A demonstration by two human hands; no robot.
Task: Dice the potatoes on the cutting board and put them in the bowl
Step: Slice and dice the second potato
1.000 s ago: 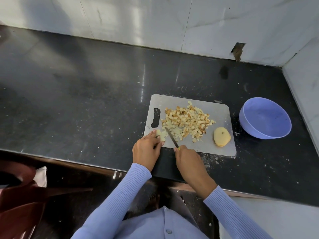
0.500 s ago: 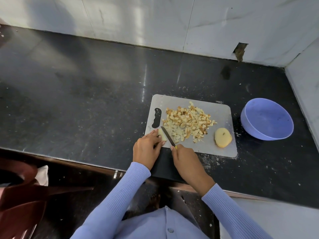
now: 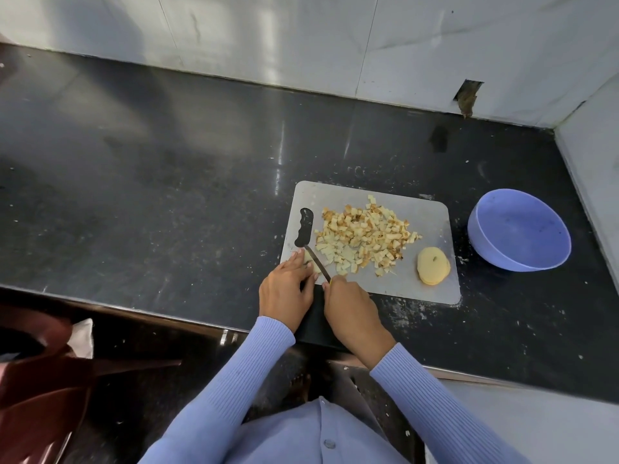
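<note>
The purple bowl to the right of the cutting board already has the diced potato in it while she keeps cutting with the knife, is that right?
Not quite. The head view shows the purple bowl empty; the diced potato is piled on the cutting board. The rest holds: the bowl sits right of the board, and the right hand holds the knife.

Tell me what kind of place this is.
Most likely a home kitchen: a dark stone countertop against a pale tiled wall, with a cutting board carrying diced potato and a purple bowl beside it.
</note>
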